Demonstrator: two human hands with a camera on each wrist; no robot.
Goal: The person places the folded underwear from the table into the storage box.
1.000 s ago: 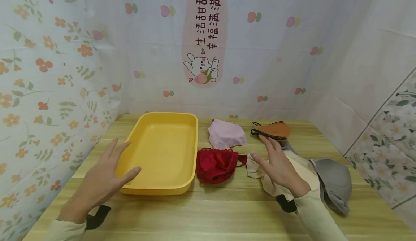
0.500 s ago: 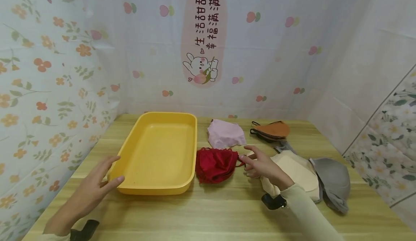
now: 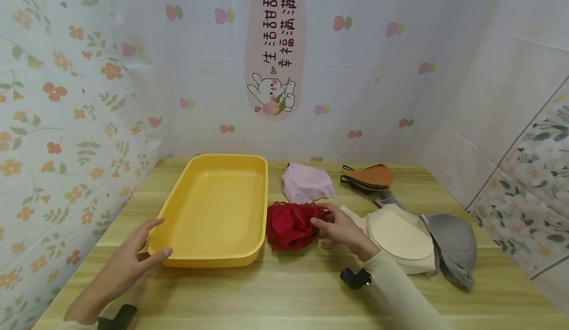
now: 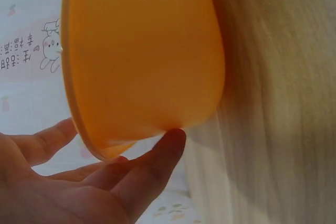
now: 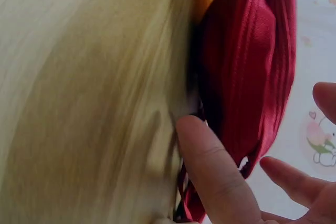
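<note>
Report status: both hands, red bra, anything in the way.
Left hand touching near left corner of yellow tub. Right hand at strap end of red bra, no grip visible. Bra on table beside tub. No obstruction seen.

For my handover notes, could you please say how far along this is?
Nothing looks done: no garment lies in the yellow tray. In hand: right hand at the red garment, left hand at the tray. Apparently left, unheld: lilac garment, orange one, cream one and grey one.

Wood-grained surface (image 3: 284, 293), bearing at left a yellow tray (image 3: 213, 211); just beside it, a red garment (image 3: 291, 227); behind this, a lilac cloth (image 3: 306, 184); at right, orange (image 3: 371, 176), cream (image 3: 402, 233) and grey garments (image 3: 454, 241).
</note>
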